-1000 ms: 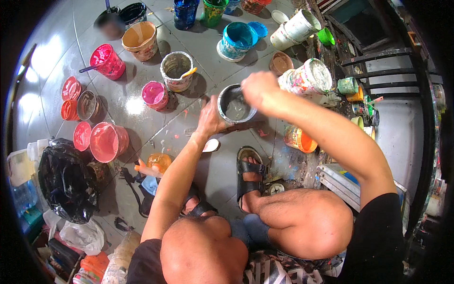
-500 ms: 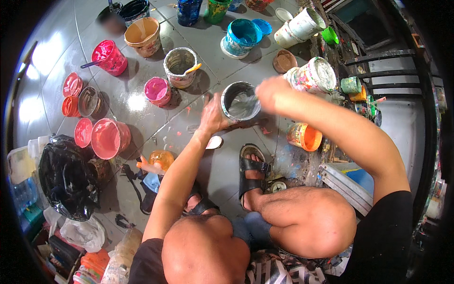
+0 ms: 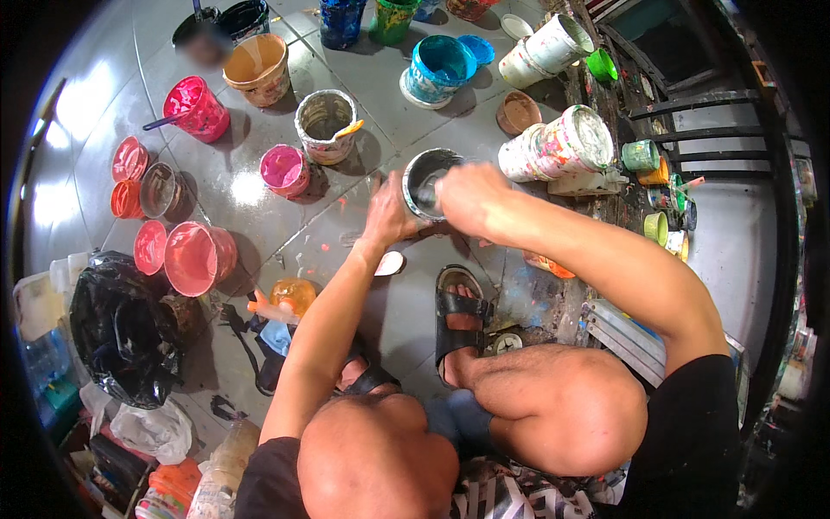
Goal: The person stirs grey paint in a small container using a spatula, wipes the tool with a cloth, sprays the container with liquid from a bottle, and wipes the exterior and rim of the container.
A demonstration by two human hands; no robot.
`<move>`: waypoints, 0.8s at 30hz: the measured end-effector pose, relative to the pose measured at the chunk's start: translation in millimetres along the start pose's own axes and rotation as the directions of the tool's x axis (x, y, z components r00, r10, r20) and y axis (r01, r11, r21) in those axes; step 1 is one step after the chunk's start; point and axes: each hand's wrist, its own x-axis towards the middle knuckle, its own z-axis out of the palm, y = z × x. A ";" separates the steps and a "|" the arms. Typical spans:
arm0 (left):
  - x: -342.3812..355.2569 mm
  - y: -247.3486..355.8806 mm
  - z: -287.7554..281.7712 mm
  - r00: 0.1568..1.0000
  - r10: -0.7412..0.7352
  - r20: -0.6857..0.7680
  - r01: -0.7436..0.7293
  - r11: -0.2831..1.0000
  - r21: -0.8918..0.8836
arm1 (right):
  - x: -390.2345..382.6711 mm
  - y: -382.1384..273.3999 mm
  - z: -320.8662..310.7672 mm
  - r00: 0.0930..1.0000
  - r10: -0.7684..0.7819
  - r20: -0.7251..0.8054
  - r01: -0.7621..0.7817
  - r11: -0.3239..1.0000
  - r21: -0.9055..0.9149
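A tub of grey paint (image 3: 413, 200) stands on the tiled floor in front of me, its inner wall coated with wet grey. My left hand (image 3: 391, 212) is wrapped round its left side. Over the right part of its mouth is my right hand (image 3: 471, 199), smeared by motion, with its fingers closed. What they hold is hidden; a pale streak shows inside the tub beside them. Just beyond stand a paint-crusted grey tub (image 3: 326, 127) with an orange-yellow handle at its rim and a small magenta tub (image 3: 285, 170).
Pink tubs (image 3: 201, 258) stand left, near a black plastic bag (image 3: 125, 329). Blue (image 3: 441, 69) and peach (image 3: 257, 71) tubs are farther off. White paint-splashed buckets (image 3: 566, 143) lie tilted at right. My forearm partly covers an orange tub (image 3: 549, 264). A white lid (image 3: 389, 263) lies near my sandal (image 3: 462, 320).
My right hand has moved left and slightly down, from the tub's right rim to over its mouth. The forearm now covers most of the orange tub. My left hand stays on the tub.
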 end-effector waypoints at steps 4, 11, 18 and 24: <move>-1.2 -14.3 -8.3 0.998 0.060 -0.004 -0.060 0.994 0.087 | -6.9 34.2 -4.8 0.999 -0.013 0.053 0.019 0.993 -0.113; -1.6 -2.4 -10.6 0.999 0.043 -0.028 -0.041 0.997 0.062 | -11.5 -0.3 18.5 0.998 -0.058 -0.033 0.056 0.997 -0.043; 1.5 -4.2 -2.3 0.999 -0.043 -0.006 0.044 0.997 0.061 | 7.0 23.0 8.0 0.994 -0.009 -0.110 -0.009 0.986 -0.167; -1.6 -4.0 -20.0 0.998 -0.069 0.014 0.067 0.993 0.093 | -14.3 38.0 5.4 0.998 -0.055 0.039 0.058 0.995 -0.083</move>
